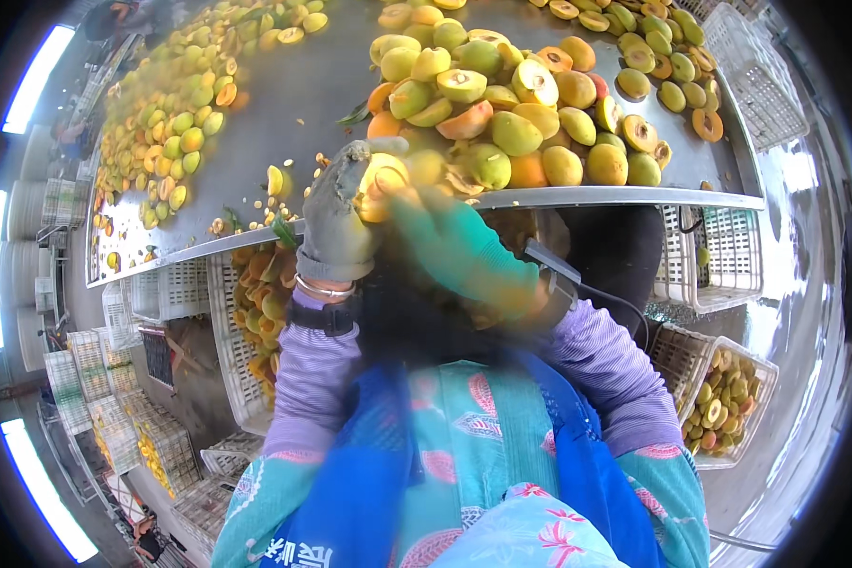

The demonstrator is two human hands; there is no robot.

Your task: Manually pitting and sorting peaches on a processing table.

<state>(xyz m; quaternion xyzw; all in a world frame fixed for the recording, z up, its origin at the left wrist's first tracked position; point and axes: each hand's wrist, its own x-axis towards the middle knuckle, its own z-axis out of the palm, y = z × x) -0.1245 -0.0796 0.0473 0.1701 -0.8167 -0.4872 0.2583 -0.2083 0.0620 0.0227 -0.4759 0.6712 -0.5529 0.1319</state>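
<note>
My left hand (337, 213), in a grey, worn glove, grips a cut stone fruit (383, 186) with yellow-orange flesh, just over the near edge of the metal table (277, 135). My right hand (447, 238), in a green glove, is blurred by motion and comes up against the fruit from the right. Its fingertips are smeared, and whether they hold a tool cannot be made out. Right behind the hands lies a heap of yellow-green stone fruit (517, 133), several of them halved. Loose kernels and bits (273, 213) lie left of my left hand.
A raised metal rim (610, 197) runs along the table's near edge. More fruit (167, 145) spreads over the left side. Below stand a white crate of fruit halves (238, 355) at left and a crate of fruit (724, 405) at right. A cable (621, 304) hangs beside my right wrist.
</note>
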